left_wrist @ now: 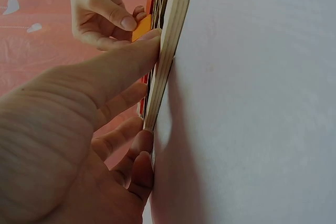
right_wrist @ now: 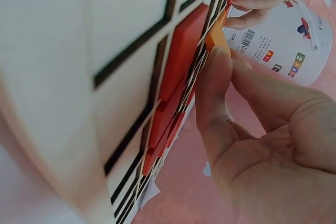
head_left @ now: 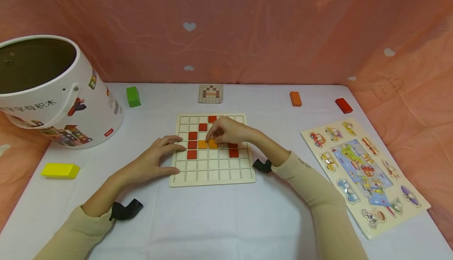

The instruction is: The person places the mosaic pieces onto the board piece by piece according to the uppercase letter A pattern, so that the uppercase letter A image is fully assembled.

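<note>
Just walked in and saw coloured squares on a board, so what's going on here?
A person is filling a pale wooden grid board with square tiles. Their right hand pinches an orange square tile at a cell beside another orange one, amid several red tiles. Their left hand rests on the board's left edge, fingers straight. A small pattern card lies beyond the board, with a white bucket to the left and a vehicle puzzle board to the right.

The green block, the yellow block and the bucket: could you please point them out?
green block (head_left: 133,96), head view, front face.
yellow block (head_left: 60,170), head view, top face.
bucket (head_left: 102,106), head view, white side wall.
</note>
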Demonstrator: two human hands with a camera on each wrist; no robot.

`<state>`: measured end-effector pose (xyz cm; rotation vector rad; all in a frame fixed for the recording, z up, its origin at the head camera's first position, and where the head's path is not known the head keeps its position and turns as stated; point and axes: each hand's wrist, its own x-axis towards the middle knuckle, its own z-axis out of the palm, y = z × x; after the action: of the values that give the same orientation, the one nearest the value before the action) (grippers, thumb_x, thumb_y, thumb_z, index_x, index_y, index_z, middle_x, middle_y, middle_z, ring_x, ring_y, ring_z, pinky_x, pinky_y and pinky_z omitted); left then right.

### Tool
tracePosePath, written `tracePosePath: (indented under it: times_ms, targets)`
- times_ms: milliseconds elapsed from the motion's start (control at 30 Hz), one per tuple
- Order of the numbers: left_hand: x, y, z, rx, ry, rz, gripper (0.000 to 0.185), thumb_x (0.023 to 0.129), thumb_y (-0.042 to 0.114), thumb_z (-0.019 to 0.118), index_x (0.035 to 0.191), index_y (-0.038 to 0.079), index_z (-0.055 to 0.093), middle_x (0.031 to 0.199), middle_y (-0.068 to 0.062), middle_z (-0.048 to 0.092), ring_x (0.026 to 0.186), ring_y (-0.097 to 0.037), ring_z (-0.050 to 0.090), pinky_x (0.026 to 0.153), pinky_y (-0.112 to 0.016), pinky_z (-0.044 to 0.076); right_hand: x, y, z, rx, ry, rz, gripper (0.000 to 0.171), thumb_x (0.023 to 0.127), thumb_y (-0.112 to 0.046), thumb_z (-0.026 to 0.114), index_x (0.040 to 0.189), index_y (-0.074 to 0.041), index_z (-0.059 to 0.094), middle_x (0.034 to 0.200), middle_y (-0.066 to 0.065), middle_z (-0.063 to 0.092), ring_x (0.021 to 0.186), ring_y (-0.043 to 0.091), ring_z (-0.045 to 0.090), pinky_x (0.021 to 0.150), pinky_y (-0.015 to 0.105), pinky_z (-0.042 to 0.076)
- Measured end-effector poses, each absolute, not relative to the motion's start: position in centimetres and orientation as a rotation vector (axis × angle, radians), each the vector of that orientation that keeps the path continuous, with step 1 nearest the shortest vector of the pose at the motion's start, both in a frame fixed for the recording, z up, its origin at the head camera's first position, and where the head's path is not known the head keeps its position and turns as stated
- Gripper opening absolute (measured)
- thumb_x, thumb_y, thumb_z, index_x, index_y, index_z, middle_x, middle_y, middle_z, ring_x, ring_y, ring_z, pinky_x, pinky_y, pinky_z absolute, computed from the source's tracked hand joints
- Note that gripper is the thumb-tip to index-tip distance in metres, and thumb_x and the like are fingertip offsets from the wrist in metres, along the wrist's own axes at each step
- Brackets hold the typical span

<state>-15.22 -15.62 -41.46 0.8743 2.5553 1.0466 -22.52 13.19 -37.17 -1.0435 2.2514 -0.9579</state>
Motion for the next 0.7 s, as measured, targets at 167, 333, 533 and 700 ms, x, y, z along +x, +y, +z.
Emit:
tracePosePath:
  times_ms: [167, 333, 533, 700]
  targets:
    - [-15.2, -15.6, -41.3, 0.869, 2.547, 1.052, 0.056, 0.084, 0.030, 0.082, 0.132, 0.011, 0.061, 0.151, -0.011, 0.039, 0.140, -0.036, 0.029, 0.109, -0.063, 0.027, -22.3, 13.3, -37.0, -1.029, 2.289, -0.925, 0.018, 0.091, 0.007, 0.066, 0.107, 0.004, 0.074, 0.097, 0.012, 0.070, 0.081, 0.017, 0.055, 0.074, 0.022, 0.047]
    - [-15.2, -15.7, -41.3, 0.866, 2.546, 1.051, 0.056, 0.084, 0.031, 0.081, 0.132, 0.011, 0.062, 0.150, -0.011, 0.039, 0.139, -0.036, 0.030, 0.109, -0.062, 0.028, -21.7, 14.0, -36.4, -0.986, 2.304, -0.971, 0.020, 0.092, 0.005, 0.066, 0.111, 0.005, 0.071, 0.100, 0.013, 0.068, 0.086, 0.018, 0.057, 0.079, 0.025, 0.049]
    - [-15.1, -15.7, -41.4, 0.857, 2.539, 1.061, 0.058, 0.082, 0.026, 0.083, 0.133, 0.010, 0.061, 0.151, -0.010, 0.038, 0.141, -0.035, 0.028, 0.110, -0.060, 0.027, -20.0, 17.8, -35.7, -0.874, 2.310, -1.164, 0.024, 0.092, 0.006, 0.065, 0.115, 0.007, 0.067, 0.102, 0.016, 0.067, 0.090, 0.022, 0.061, 0.083, 0.032, 0.053]
    - [-15.2, -15.6, -41.4, 0.854, 2.541, 1.056, 0.059, 0.081, 0.025, 0.084, 0.133, 0.010, 0.060, 0.152, -0.010, 0.037, 0.141, -0.034, 0.028, 0.110, -0.060, 0.028, -17.4, 23.2, -36.6, -0.720, 2.337, -1.293, 0.029, 0.087, 0.006, 0.071, 0.115, 0.007, 0.067, 0.106, 0.017, 0.068, 0.092, 0.025, 0.063, 0.082, 0.032, 0.054]
